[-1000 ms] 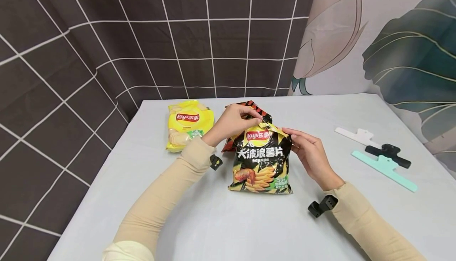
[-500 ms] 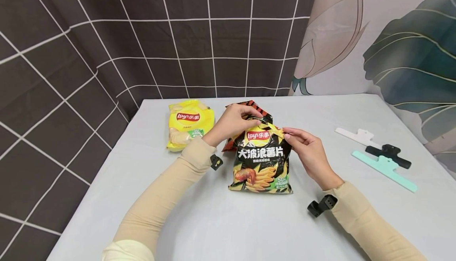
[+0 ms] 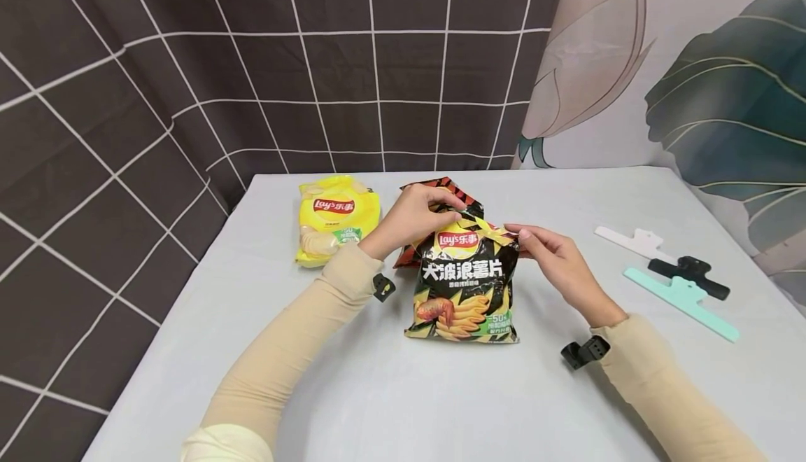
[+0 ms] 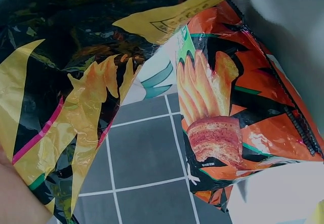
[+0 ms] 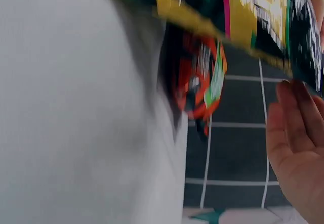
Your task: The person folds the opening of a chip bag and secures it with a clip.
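Observation:
A black and yellow Lay's potato chip bag [image 3: 464,287] stands upright in the middle of the table, its top edge folded over. My left hand [image 3: 418,215] pinches the bag's top from the left, thumb and fingers at the rim. At the upper right corner my right hand [image 3: 560,262] holds the edge between thumb and fingers. In the right wrist view several fingers [image 5: 298,128] lie extended beside the bag's edge. Behind it, partly hidden, is a red-orange and black chip bag [image 4: 217,107].
A yellow Lay's chip bag [image 3: 338,220] lies at the back left. On the right side of the table lie a white bag clip [image 3: 636,241], a black clip [image 3: 686,273] and a mint-green clip [image 3: 682,301]. A dark gridded curtain [image 3: 327,63] hangs behind the table.
My right hand has shifted a little to the right, out along the bag's top edge to its corner. The left hand stays at the top. The bag remains in place.

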Motion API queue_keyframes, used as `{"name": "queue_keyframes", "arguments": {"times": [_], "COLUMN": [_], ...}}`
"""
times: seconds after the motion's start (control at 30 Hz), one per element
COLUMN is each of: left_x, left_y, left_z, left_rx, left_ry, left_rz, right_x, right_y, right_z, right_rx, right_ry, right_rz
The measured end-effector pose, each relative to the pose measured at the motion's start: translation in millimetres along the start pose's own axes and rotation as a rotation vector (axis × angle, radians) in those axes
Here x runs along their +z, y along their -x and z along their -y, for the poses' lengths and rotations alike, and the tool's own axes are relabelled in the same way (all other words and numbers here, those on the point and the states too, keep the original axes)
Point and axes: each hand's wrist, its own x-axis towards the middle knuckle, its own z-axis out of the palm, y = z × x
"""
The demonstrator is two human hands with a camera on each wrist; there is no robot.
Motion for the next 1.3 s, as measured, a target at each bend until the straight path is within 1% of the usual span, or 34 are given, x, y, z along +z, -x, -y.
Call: {"name": "queue_keyframes", "arguments": {"times": [0.13, 0.23, 0.3, 0.4, 0.5, 0.73, 0.87, 1.13, 1.3], "left_x": [-0.3, -0.4, -0.4, -0.4, -0.3, 0.1, 0.8, 0.3, 0.5], "left_y": [0.5, 1.1, 1.2, 1.4, 1.9, 3.0, 2.8, 2.1, 2.0], "left_z": [-1.3, -1.5, -1.3, -0.8, -0.7, 0.4, 1.5, 0.7, 0.6], "left_rx": [-0.008, -0.012, -0.009, -0.004, 0.001, 0.002, 0.000, -0.003, -0.006], "left_ry": [0.010, 0.020, 0.017, 0.014, 0.016, 0.023, 0.026, 0.025, 0.018], "left_rz": [0.013, 0.022, 0.020, 0.011, 0.008, 0.013, 0.012, 0.013, 0.016], "right_x": [-13, -24, -32, -45, -58, -82, -94, -123, -138], "right_y": [-4.3, -8.2, -10.7, -13.3, -15.4, -19.2, -21.2, -26.3, -26.7], "right_z": [-4, -9, -14, -20, -25, -36, -39, -48, -55], "right_rx": [-0.073, -0.129, -0.138, -0.101, -0.063, 0.007, 0.036, 0.133, 0.218], "right_ry": [0.074, 0.141, 0.209, 0.327, 0.410, 0.502, 0.582, 0.719, 0.775], "right_rz": [0.026, 0.016, 0.000, -0.032, -0.053, -0.060, -0.056, 0.021, 0.078]}}
